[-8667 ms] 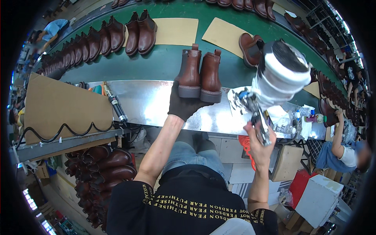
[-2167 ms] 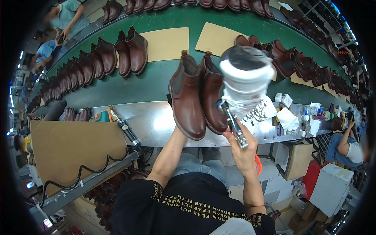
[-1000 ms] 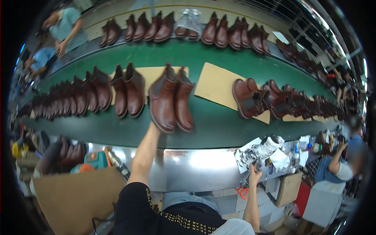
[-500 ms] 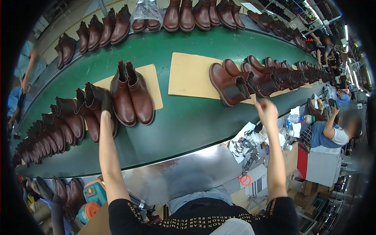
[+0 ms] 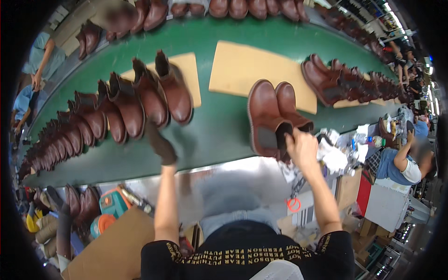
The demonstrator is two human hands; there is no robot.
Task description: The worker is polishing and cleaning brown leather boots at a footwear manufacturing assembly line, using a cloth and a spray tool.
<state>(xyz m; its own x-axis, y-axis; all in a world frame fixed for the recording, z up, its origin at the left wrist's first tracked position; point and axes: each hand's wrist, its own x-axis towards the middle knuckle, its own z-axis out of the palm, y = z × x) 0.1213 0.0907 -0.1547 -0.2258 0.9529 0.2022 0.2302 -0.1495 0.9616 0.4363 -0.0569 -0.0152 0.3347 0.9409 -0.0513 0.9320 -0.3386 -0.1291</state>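
Right hand [image 5: 302, 145], bare, right of centre: fingers curled into the top opening of a brown ankle boot [image 5: 292, 108], gripping its rear collar. That boot stands beside its mate [image 5: 263, 119], a second brown ankle boot with a dark elastic side panel; the two touch, toes pointing to the top of the frame, heels at the near edge of the green conveyor belt [image 5: 219, 126]. Toes of the pair overlap a tan cardboard sheet [image 5: 242, 70] in the upper centre.

Left hand [image 5: 161, 145], in a dark glove, centre-left: over the belt just below another pair of brown boots [image 5: 161, 95]. Holds nothing; fingers blurred, so how wide they spread cannot be told.

A row of more brown boots [image 5: 70, 135] curves away to the left edge. More boots [image 5: 345, 81] at the upper right on the belt. Shiny metal bench edge [image 5: 210, 170] below the belt. Another person in a white and blue shirt [image 5: 401, 163] at the right edge.
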